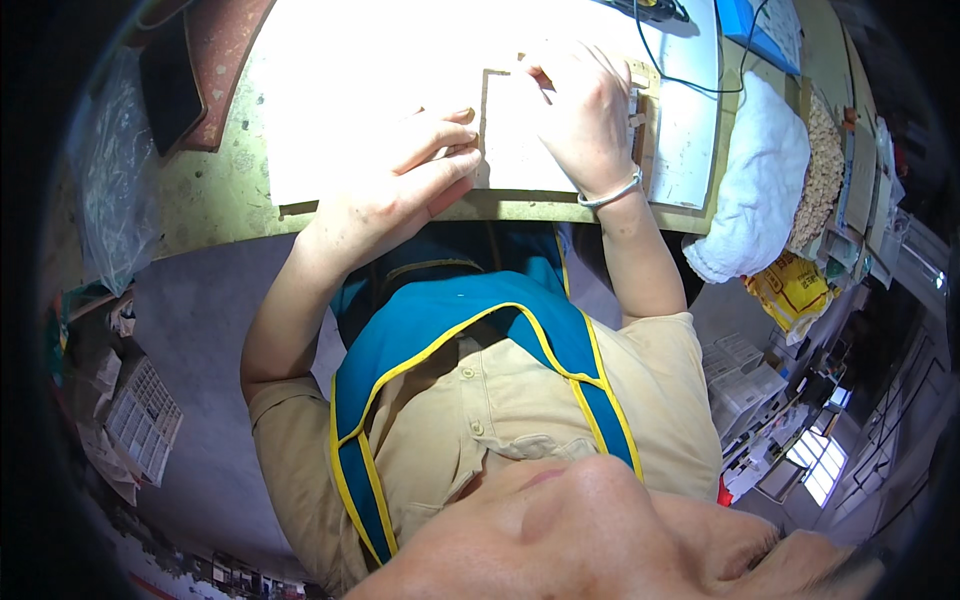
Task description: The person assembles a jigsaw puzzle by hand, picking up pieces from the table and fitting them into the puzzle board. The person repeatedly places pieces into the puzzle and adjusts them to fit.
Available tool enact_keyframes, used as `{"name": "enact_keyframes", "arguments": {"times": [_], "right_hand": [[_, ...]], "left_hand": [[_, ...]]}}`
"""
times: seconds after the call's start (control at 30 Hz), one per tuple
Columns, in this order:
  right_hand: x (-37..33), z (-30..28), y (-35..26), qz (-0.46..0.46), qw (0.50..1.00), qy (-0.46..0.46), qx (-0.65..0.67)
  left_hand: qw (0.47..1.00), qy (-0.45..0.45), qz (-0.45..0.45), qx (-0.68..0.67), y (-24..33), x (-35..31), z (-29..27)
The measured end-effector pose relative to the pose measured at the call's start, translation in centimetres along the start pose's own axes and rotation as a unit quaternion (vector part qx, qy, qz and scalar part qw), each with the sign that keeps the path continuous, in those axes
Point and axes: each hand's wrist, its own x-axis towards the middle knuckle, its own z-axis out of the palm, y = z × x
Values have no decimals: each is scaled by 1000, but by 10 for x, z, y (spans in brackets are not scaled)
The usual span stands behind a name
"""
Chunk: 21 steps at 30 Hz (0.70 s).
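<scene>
Under strong glare, a white sheet or board (320, 100) covers the middle of the worktable. On it lies a pale flat panel (508, 135) with a dark left edge, between my two hands. My left hand (405, 185) is just left of that edge, its fingers bent and drawn together at the tips. My right hand (585, 110), with a pale bracelet (612, 190) at the wrist, lies over the panel's right side with thumb and fingers curled into a pinch. Anything in either pinch is too small or washed out to make out. A tan strip (650, 130) runs beside my right hand.
A dark phone-like slab (170, 85) lies on a reddish-brown board (228, 70) at the left, beside a clear plastic bag (115, 190). To the right are a bunched white towel (755, 180), a blue box (765, 35) and a black cable (690, 85). A yellow bag (790, 290) hangs lower right.
</scene>
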Motion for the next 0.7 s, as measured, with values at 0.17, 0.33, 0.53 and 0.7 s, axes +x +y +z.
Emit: {"name": "enact_keyframes", "arguments": {"times": [0.17, 0.33, 0.53, 0.7], "right_hand": [[-2, 4, 4, -2, 1000, 13, 18], [-4, -19, 16, -25, 998, 45, 40], [-45, -85, 58, 74, 997, 29, -14], [-62, -92, 57, 81, 994, -35, -71]], "left_hand": [[1000, -12, -13, -22, 2, 0, -3], [999, -15, -18, -28, 1, 1, -5], [1000, -1, -1, -4, 3, 4, -3], [1000, 2, -12, -4, 4, 6, -3]]}}
